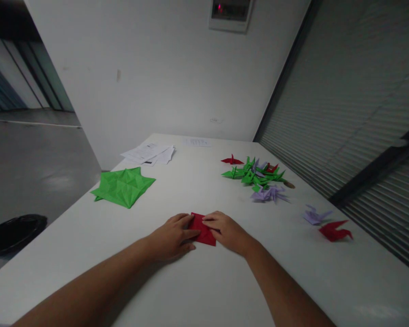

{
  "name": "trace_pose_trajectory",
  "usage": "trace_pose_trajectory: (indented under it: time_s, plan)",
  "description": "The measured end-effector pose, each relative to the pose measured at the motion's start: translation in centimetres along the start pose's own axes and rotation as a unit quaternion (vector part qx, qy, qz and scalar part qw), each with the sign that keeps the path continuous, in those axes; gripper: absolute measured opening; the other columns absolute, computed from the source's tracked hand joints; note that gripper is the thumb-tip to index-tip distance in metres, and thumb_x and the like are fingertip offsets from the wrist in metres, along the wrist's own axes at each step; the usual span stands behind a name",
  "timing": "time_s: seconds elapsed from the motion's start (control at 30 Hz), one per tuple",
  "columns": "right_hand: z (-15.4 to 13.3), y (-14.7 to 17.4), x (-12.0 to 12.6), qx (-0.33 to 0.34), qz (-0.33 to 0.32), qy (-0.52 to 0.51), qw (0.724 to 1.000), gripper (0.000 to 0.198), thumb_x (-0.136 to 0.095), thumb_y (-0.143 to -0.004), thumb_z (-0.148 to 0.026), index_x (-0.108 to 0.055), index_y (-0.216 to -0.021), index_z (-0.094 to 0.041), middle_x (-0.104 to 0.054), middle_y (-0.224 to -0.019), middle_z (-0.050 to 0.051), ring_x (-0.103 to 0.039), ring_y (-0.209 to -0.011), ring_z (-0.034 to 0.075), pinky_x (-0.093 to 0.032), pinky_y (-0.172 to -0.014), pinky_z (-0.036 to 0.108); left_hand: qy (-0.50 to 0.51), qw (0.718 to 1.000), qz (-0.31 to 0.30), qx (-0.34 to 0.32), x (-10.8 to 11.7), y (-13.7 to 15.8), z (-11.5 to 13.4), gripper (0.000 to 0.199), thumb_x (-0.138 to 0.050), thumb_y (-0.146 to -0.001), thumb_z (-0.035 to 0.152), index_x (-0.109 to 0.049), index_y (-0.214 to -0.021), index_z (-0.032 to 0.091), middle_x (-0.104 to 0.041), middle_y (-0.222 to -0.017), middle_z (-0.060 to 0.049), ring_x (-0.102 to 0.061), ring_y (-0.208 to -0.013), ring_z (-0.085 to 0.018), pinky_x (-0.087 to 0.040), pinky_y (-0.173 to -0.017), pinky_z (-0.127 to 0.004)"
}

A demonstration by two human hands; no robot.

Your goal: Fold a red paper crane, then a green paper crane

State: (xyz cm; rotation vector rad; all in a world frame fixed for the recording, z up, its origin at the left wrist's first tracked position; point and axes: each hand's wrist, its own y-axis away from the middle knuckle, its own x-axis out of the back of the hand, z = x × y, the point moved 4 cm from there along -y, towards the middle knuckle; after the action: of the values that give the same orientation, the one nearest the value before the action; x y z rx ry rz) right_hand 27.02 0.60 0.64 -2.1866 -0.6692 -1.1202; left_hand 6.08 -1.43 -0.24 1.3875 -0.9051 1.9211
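Observation:
A small folded sheet of red origami paper [203,235] lies on the white table in front of me, between my hands. Spread fingers of my left hand [173,237] rest on its left side; the hand is open, with the thumb apart near the table. From the right, my right hand [226,230] is closed on the paper, its bent fingertips pressed on the upper right part. The fingers hide both side edges, so I cannot tell the exact fold.
Unfolded creased green paper [124,185] lies left, before printed sheets [150,152]. Folded paper cranes [255,172] are heaped at the back right. Nearer stand a purple crane [315,215] and a red crane [336,231]. A black-lined bin [15,234] is beside the table's left edge.

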Motion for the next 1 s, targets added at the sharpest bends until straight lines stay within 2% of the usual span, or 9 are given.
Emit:
trace_pose_trajectory:
  time_s: [0.1, 0.43, 0.63, 0.8, 1.0]
  plan:
    - [-0.1, 0.1, 0.0, -0.002, -0.021, -0.007, 1.0, 0.05, -0.056, -0.083, 0.0, -0.074, -0.125, -0.019, -0.069, -0.135, 0.011, -0.061, -0.124, 0.024, -0.046, -0.113, 0.043, 0.0, 1.0, 0.0, 0.0, 0.0, 0.0, 0.0, 0.046, -0.06, -0.097, 0.046, -0.061, -0.14, 0.03, -0.046, -0.151, -0.018, -0.045, -0.138, -0.04, -0.042, -0.112, -0.056]
    - [-1.3, 0.3, 0.2, 0.018, -0.061, 0.012, 0.998, 0.06, -0.053, -0.078, 0.0, -0.07, -0.132, -0.019, -0.066, -0.139, 0.01, -0.055, -0.131, 0.025, -0.04, -0.118, 0.043, 0.008, 1.0, 0.011, 0.007, 0.3, 0.0, 0.1, 0.045, -0.063, -0.094, 0.035, -0.059, -0.138, 0.024, -0.051, -0.147, -0.016, -0.047, -0.135, -0.035, -0.043, -0.112, -0.053]
    - [-1.8, 0.2, 0.4, 0.026, -0.062, 0.019, 0.998, 0.059, -0.053, -0.078, 0.001, -0.072, -0.129, -0.021, -0.067, -0.137, 0.009, -0.057, -0.129, 0.025, -0.043, -0.116, 0.044, 0.002, 0.999, 0.03, 0.009, -0.2, 0.0, 0.1, 0.042, -0.065, -0.092, 0.033, -0.061, -0.132, 0.021, -0.039, -0.159, -0.017, -0.036, -0.146, -0.039, -0.038, -0.117, -0.058]
    - [-1.5, 0.2, 0.1, 0.03, -0.053, 0.033, 0.998, 0.056, -0.054, -0.078, 0.001, -0.073, -0.126, -0.021, -0.068, -0.135, 0.009, -0.058, -0.128, 0.025, -0.042, -0.116, 0.044, 0.005, 1.0, -0.006, -0.009, -0.7, -0.3, 0.3, 0.039, -0.059, -0.097, 0.032, -0.056, -0.133, 0.017, -0.042, -0.159, -0.02, -0.032, -0.152, -0.036, -0.032, -0.12, -0.061]
    - [-1.9, 0.2, 0.1, 0.037, -0.062, 0.05, 0.996, 0.053, -0.055, -0.08, -0.002, -0.072, -0.128, -0.017, -0.068, -0.135, 0.012, -0.06, -0.128, 0.025, -0.041, -0.117, 0.045, -0.002, 1.0, -0.018, -0.013, -0.4, -0.5, 0.2, 0.037, -0.059, -0.097, 0.038, -0.057, -0.129, 0.018, -0.044, -0.157, -0.02, -0.032, -0.151, -0.037, -0.03, -0.12, -0.062]
